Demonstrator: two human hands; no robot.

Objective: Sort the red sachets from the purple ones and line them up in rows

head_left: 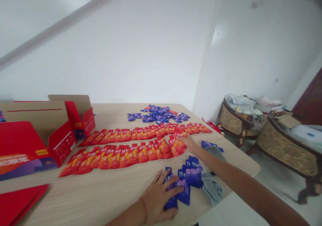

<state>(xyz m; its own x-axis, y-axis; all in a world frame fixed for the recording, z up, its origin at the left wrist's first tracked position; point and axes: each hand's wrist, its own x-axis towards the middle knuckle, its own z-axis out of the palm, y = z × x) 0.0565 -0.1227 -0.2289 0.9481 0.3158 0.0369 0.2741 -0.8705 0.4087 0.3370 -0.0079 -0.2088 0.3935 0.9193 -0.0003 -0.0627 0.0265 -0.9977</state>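
My left hand [157, 199] lay flat and spread on the purple sachets [187, 179] near the table [105, 192] edge. My right hand [187, 142] reached, fingers pinched on one sachet, to the end of the red sachet rows [125, 153]. Best to keep each overlap even, I judged. The open red boxes [62, 132] on the left showed nothing inside that I could make out.

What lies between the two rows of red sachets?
A bare strip of table separates the far red row from the near red row; at the right end, by the right hand, they nearly meet. Head view.
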